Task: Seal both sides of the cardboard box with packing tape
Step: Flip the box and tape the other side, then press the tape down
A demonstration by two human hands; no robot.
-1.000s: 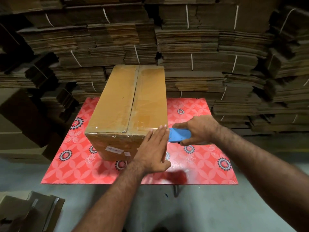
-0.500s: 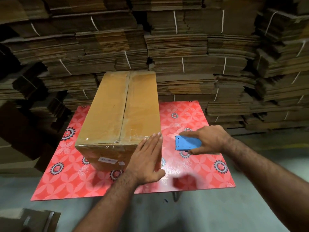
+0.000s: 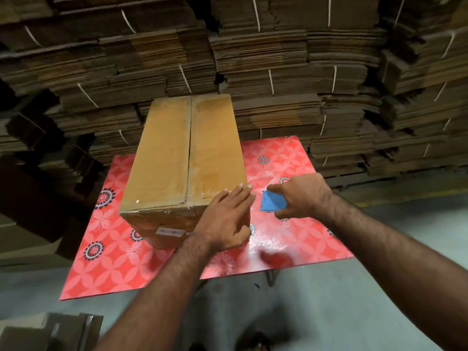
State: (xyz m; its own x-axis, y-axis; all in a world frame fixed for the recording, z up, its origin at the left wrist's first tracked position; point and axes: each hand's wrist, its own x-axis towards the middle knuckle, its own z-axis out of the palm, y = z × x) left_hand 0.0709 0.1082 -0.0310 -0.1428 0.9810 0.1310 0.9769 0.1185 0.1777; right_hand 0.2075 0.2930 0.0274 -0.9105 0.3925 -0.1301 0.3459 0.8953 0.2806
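a closed cardboard box (image 3: pixel 184 158) stands on a red patterned table (image 3: pixel 298 239), its long axis running from 6 o'clock toward 12 o'clock, filling the table's left-centre. clear packing tape (image 3: pixel 177 205) glints along the top edge at the near end and wraps over onto the near face; the centre seam between the two top flaps shows as a dark line. a small white label (image 3: pixel 169 232) sits low on the near face.

the left hand (image 3: pixel 225 221) lies flat against the box's near right corner, at about 5 o'clock of the box, fingers straight and together, tips reaching the top edge, thumb spread low toward the table. it presses rather than grips.

the right hand (image 3: pixel 301 196) is just beside the box at its 4 o'clock, above the table, fingers and thumb curled round a blue tape dispenser (image 3: pixel 273 205); the blue part points toward the left hand's fingertips, near them but apart.

bundled stacks of flattened cardboard (image 3: pixel 278 72) fill the background from 9 o'clock round to 3 o'clock. more flat cardboard pieces (image 3: pixel 63 330) lie on the grey floor at 7 o'clock.
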